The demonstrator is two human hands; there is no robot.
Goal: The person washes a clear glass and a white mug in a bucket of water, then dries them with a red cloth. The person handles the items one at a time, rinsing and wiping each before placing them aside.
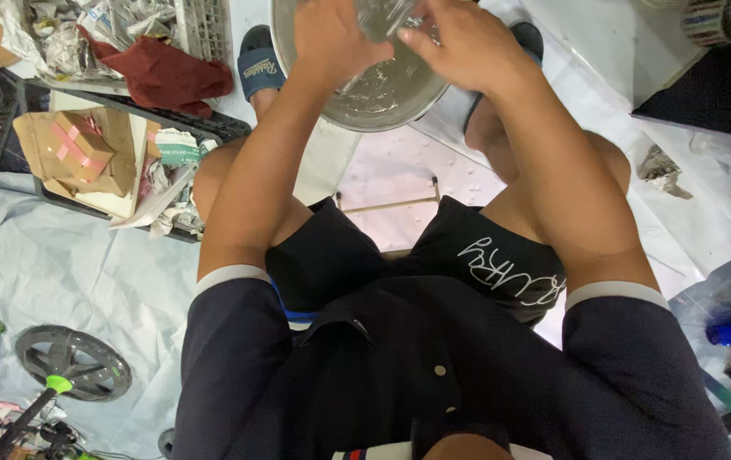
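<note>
clear glass piece (380, 15) gripped by both hands – left hand (331, 38) | right hand (459, 43) | kept over metal basin (382, 89) – firm hold advised

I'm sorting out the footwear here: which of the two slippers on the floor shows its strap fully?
The blue slipper beside the left hand; the other slipper is mostly hidden behind the right hand and metal basin.
</note>
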